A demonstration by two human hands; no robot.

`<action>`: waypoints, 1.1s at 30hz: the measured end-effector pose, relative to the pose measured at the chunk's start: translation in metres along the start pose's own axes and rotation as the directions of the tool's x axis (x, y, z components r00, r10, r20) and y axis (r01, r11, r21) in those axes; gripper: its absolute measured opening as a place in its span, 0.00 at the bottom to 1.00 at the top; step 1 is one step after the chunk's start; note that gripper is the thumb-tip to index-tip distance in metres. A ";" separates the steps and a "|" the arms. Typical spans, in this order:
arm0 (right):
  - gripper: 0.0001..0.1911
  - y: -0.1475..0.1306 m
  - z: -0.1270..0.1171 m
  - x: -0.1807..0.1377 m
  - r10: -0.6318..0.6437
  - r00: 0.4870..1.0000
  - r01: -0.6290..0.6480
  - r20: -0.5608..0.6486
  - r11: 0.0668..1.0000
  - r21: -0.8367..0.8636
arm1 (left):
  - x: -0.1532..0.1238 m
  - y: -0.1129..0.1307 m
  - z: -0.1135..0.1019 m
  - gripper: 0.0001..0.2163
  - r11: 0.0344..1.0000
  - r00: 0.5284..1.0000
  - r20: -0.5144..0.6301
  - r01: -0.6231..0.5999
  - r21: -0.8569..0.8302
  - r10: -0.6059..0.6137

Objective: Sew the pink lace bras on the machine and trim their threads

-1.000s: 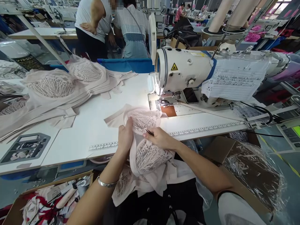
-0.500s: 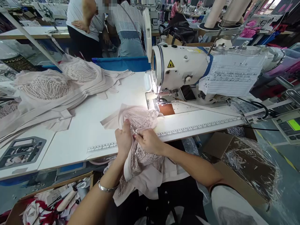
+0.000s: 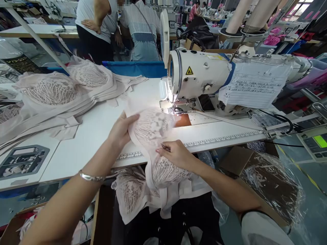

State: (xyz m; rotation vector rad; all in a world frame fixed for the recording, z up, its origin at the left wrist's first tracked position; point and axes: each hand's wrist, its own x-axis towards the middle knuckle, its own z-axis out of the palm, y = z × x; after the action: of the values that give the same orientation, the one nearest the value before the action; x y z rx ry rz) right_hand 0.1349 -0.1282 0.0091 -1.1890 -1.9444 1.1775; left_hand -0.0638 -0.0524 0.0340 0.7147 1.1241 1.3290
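Note:
A pale pink lace bra [image 3: 152, 127] stretches from the table's front edge down to my lap, with one cup lying up on the white table. At that cup's left side is my left hand [image 3: 122, 131], closed on the fabric edge, thumb on top and fingers partly hidden. My right hand [image 3: 176, 154] is closed around a small dark metal tool [image 3: 165, 147], its exact kind too small to tell. That hand lies over the fabric between the upper and lower cups. Just beyond the upper cup stands a white sewing machine [image 3: 201, 73], its needle area lit.
A stack of similar lace bras [image 3: 51, 90] covers the table's left side. A printed ruler [image 3: 219, 139] runs along the front edge. A phone [image 3: 205, 102] lies under the machine arm. Below right is a cardboard box [image 3: 240, 158] with plastic wrap. Other people stand behind the table.
My left hand has shifted left and up, away from my right hand, to the cup's side. My right hand has moved slightly right and down. The upper cup now lies more spread out.

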 end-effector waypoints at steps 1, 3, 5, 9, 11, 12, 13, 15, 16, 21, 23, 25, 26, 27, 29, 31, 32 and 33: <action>0.22 0.000 -0.002 -0.002 0.015 0.999 -0.017 -0.033 0.998 -0.066 | 0.013 0.006 -0.008 0.16 0.994 0.997 -0.027 -0.067 0.086 0.070; 0.20 0.000 -0.008 -0.008 0.057 0.995 -0.074 -0.082 0.970 -0.230 | 0.036 0.014 -0.027 0.13 0.947 0.981 -0.096 -0.137 0.289 0.171; 0.13 0.002 -0.015 -0.012 0.108 0.989 -0.138 -0.096 0.907 -0.398 | 0.049 0.020 -0.048 0.11 0.900 0.956 -0.191 -0.126 0.418 0.223; 0.11 0.005 -0.028 -0.012 0.194 0.980 -0.177 -0.040 0.768 -0.615 | 0.043 0.011 -0.063 0.18 0.570 0.777 -0.118 -0.339 0.749 0.618; 0.12 -0.001 -0.042 -0.007 0.208 0.977 -0.133 0.047 0.765 -0.630 | 0.030 -0.005 -0.048 0.14 0.150 0.634 0.340 -0.590 0.794 0.695; 0.12 -0.007 -0.051 -0.004 0.199 0.972 -0.081 0.124 0.781 -0.619 | 0.022 -0.016 -0.036 0.11 0.053 0.588 0.543 -0.706 0.706 0.600; 0.12 -0.014 -0.063 0.001 0.182 0.960 -0.020 0.212 0.802 -0.596 | 0.016 -0.026 -0.022 0.10 0.018 0.528 0.707 -0.807 0.591 0.471; 0.11 -0.031 -0.093 0.010 0.127 0.903 0.140 0.410 0.816 -0.561 | 0.006 -0.048 0.008 0.12 -0.021 0.258 0.962 -0.965 0.261 0.088; 0.11 -0.038 -0.108 0.016 0.122 0.877 0.190 0.465 0.801 -0.568 | 0.002 -0.058 0.022 0.13 -0.043 0.199 0.980 -0.979 0.199 0.006; 0.15 -0.033 -0.150 0.042 0.352 0.913 0.053 0.208 0.402 -0.914 | 0.002 -0.082 0.056 0.17 -0.175 0.405 0.907 -0.890 0.420 0.119; 0.13 -0.014 -0.143 0.053 0.300 0.951 -0.022 0.076 0.312 -0.950 | 0.005 -0.082 0.056 0.15 -0.164 0.425 0.895 -0.881 0.444 0.137; 0.20 0.008 -0.127 0.065 0.184 0.982 -0.031 0.044 0.386 -0.922 | 0.006 -0.079 0.055 0.12 -0.149 0.396 0.912 -0.900 0.409 0.109; 0.24 0.017 -0.118 0.071 0.144 0.988 -0.020 0.048 0.437 -0.899 | 0.007 -0.078 0.053 0.11 -0.143 0.373 0.923 -0.913 0.383 0.093; 0.29 0.024 -0.110 0.077 0.132 0.990 -0.015 0.054 0.468 -0.883 | 0.007 -0.077 0.052 0.11 -0.140 0.349 0.934 -0.923 0.357 0.083; 0.34 0.034 -0.097 0.086 0.158 0.986 -0.035 0.046 0.479 -0.877 | 0.008 -0.076 0.050 0.11 -0.138 0.310 0.947 -0.938 0.319 0.082; 0.34 0.037 -0.091 0.091 0.180 0.983 -0.069 0.017 0.460 -0.885 | 0.009 -0.077 0.047 0.12 -0.135 0.287 0.953 -0.945 0.298 0.097; 0.32 0.037 -0.090 0.090 0.180 0.984 -0.074 0.010 0.455 -0.887 | 0.010 -0.077 0.045 0.12 -0.131 0.278 0.955 -0.948 0.290 0.107; 0.30 0.038 -0.092 0.087 0.175 0.984 -0.070 0.012 0.455 -0.888 | 0.010 -0.076 0.042 0.13 -0.126 0.269 0.956 -0.951 0.282 0.115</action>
State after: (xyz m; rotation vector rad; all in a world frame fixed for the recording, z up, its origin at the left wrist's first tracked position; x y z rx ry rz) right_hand 0.1849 -0.0065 0.0189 -1.8101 -2.7013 0.1370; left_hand 0.0027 -0.0465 -0.0232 2.8903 0.7055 0.6423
